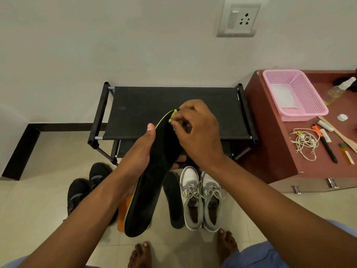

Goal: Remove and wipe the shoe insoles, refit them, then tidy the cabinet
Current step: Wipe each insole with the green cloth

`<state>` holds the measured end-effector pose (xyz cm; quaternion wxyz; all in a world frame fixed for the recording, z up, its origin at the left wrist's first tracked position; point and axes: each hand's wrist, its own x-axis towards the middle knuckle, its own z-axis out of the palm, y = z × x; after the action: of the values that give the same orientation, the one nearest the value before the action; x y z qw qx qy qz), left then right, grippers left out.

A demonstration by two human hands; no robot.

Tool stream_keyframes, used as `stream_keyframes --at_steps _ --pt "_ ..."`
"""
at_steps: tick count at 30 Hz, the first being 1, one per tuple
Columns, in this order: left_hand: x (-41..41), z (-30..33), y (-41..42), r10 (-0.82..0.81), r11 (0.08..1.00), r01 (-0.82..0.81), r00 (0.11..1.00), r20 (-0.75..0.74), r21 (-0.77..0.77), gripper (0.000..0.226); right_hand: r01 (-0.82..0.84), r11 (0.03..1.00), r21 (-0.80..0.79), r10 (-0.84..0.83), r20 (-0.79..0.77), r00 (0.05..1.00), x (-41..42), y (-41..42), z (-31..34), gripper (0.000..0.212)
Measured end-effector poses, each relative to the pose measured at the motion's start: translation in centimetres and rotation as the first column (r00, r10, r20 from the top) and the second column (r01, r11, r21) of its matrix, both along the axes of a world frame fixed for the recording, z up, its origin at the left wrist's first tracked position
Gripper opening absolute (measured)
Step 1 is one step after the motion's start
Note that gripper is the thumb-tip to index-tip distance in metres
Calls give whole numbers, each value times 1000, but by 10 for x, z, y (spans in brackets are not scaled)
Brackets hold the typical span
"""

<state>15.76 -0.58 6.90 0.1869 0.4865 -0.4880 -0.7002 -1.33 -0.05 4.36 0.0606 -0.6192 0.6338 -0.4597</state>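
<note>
A long black insole (148, 190) with a lime-green edge is held up over the floor. My left hand (139, 151) grips it at the middle from the left, thumb up along its edge. My right hand (197, 132) pinches a small green cloth (173, 116) against the insole's toe end. On the tiled floor below lie a second black insole (173, 202), an orange-edged insole (122, 213) partly hidden behind the held one, a pair of grey and white sneakers (201, 198) and a pair of black shoes (85, 188).
A black fabric shoe rack (135, 113) stands against the wall ahead. To the right, a brown cabinet (270, 132) carries a pink basket (297, 93), a spray bottle (340, 89), a tangled cable (305, 142), pens and a wooden spatula. My bare feet (141, 254) are at the bottom.
</note>
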Motion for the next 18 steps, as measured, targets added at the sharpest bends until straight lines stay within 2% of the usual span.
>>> stream_keyframes --at_steps 2,6,9,13,18 --pt "1 -1 -1 -22 1000 22 1000 -6 12 61 29 999 14 -29 -11 1000 -6 -2 -2 3" --pt "8 0 -5 40 999 -40 999 -26 4 61 19 997 80 -16 -32 999 -4 1 -7 7" --pt "11 -1 -8 91 995 -92 996 -21 -32 58 -61 992 114 65 -30 997 8 6 -8 6" --pt "12 -4 -9 145 987 -142 989 31 -76 50 -172 982 82 174 -18 985 19 8 -8 5" --pt "2 -1 -2 23 999 -22 1000 19 -48 53 -13 1000 -2 13 12 1000 2 1 1 4"
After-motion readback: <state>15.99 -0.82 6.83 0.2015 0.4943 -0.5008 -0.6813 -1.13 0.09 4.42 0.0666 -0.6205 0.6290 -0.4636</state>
